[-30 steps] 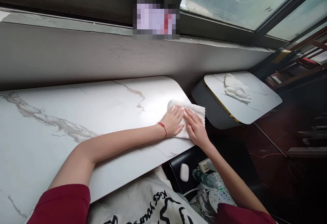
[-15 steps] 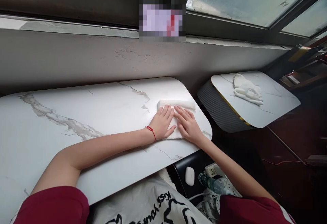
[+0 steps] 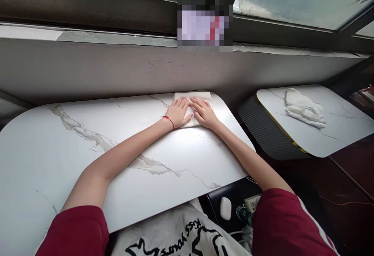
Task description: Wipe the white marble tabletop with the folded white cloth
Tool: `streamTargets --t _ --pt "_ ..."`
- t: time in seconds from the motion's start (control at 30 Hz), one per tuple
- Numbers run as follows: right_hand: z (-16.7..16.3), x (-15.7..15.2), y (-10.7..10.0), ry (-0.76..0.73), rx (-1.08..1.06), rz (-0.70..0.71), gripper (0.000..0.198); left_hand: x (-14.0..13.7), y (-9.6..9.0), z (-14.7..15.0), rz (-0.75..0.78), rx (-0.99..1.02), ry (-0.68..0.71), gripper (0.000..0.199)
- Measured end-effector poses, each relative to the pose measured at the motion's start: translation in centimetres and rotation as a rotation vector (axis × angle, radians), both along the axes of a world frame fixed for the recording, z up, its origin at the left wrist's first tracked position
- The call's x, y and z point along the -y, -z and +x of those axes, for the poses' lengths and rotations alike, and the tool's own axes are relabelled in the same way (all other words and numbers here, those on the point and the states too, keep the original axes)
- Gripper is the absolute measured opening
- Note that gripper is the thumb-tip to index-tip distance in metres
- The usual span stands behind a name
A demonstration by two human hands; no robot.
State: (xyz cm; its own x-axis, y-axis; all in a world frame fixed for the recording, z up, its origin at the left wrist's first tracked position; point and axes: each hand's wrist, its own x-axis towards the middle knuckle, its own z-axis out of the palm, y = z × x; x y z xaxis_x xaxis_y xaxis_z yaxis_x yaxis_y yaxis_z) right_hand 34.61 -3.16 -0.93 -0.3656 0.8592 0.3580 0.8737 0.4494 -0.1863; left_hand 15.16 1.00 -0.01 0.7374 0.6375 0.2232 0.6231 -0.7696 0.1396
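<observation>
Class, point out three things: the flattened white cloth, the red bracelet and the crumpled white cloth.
Flattened white cloth (image 3: 207, 96): head view, far right corner.
Red bracelet (image 3: 168, 117): head view, upper strand.
Crumpled white cloth (image 3: 304, 108): head view, middle folds.

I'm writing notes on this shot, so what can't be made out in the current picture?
Head view: the middle of the cloth, covered by the left hand and right hand.
Head view: part of the bottle, hidden by the right sleeve.
Head view: the right end of the far table, cut off by the picture's edge.
Head view: details of the window patch, blurred into blocks.
</observation>
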Motion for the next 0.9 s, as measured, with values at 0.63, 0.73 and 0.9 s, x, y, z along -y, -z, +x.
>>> streamTargets --t 0.63,0.73,0.9 --pt "-1.2 -4.5 -0.1 -0.034 -0.164 -0.021 0.052 -2.5 0.3 -1.0 0.029 0.044 -0.100 0.068" --pt "-1.6 -4.2 -0.1 -0.008 -0.134 -0.009 0.052 -2.4 0.1 -1.2 0.029 0.031 -0.105 0.067" --pt "-2.1 -3.4 -0.1 -0.005 -0.090 0.001 0.051 -1.4 -0.4 -1.5 0.032 0.012 -0.110 0.067"
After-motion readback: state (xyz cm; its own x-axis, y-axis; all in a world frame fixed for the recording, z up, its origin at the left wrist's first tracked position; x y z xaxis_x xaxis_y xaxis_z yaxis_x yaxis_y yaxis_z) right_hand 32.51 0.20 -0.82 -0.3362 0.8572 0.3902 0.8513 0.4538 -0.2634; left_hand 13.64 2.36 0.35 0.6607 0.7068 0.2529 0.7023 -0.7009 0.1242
